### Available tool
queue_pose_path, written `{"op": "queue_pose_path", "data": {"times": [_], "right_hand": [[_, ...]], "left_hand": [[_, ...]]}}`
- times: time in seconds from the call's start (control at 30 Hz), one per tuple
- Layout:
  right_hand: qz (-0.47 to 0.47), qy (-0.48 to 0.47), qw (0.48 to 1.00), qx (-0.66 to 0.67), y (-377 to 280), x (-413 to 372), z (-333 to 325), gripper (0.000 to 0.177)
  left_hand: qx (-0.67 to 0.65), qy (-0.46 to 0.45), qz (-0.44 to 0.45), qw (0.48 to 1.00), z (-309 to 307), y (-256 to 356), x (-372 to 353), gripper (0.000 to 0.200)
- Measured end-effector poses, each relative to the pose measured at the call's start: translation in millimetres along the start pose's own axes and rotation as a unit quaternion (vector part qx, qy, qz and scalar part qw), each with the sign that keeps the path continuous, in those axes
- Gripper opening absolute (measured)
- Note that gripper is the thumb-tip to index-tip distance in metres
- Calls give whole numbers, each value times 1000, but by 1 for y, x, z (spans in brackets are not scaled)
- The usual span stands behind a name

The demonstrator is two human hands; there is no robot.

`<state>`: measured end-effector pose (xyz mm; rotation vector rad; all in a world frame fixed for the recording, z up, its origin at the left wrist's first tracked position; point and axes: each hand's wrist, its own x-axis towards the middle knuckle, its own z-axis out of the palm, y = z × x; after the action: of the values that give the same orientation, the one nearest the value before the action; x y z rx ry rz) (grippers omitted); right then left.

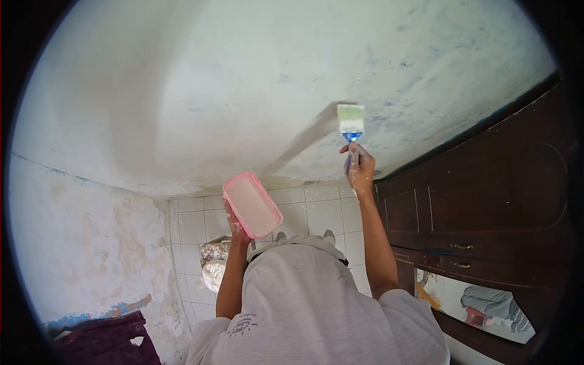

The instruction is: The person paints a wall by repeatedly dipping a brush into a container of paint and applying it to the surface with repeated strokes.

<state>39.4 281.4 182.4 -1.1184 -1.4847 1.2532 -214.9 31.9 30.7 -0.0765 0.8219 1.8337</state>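
Note:
My right hand (359, 167) is closed round the blue handle of a paintbrush (351, 120), whose bristles point up at the whitish wall (255, 79). White paint coats the lower part of the bristles and marks my fingers. In my left hand (236, 224) is a pink rectangular tub (253, 205) holding pale white paint, gripped along its lower left side. The tub is lower than the brush and to its left. Bluish and grey patches show on the wall around the brush.
A dark wooden cabinet (486, 182) with drawers and a mirror (474, 304) stands at right. White floor tiles (322, 213) lie below. A stained box (215, 250) and crumpled plastic (213, 275) rest at lower left, near a dark cloth (109, 340).

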Motion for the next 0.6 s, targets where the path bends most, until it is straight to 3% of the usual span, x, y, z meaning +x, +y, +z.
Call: {"op": "queue_pose_path", "data": {"times": [0.13, 0.2, 0.3, 0.43, 0.6], "right_hand": [[20, -12, 993, -119, 183, 11, 23, 52], [137, -38, 985, -98, 253, 6, 26, 53], [229, -59, 947, -217, 328, 9, 24, 53], [204, -21, 965, -164, 245, 13, 19, 55], [76, -20, 989, -127, 40, 12, -2, 56]], "left_hand": [[17, -3, -11, 1000, -2, 11, -3, 76], [24, -4, -16, 1000, -3, 17, -4, 76], [40, 0, -24, 999, -5, 25, -9, 76], [68, 3, -34, 997, -6, 34, -13, 76], [87, 1, -48, 995, -2, 39, -16, 76]]}}
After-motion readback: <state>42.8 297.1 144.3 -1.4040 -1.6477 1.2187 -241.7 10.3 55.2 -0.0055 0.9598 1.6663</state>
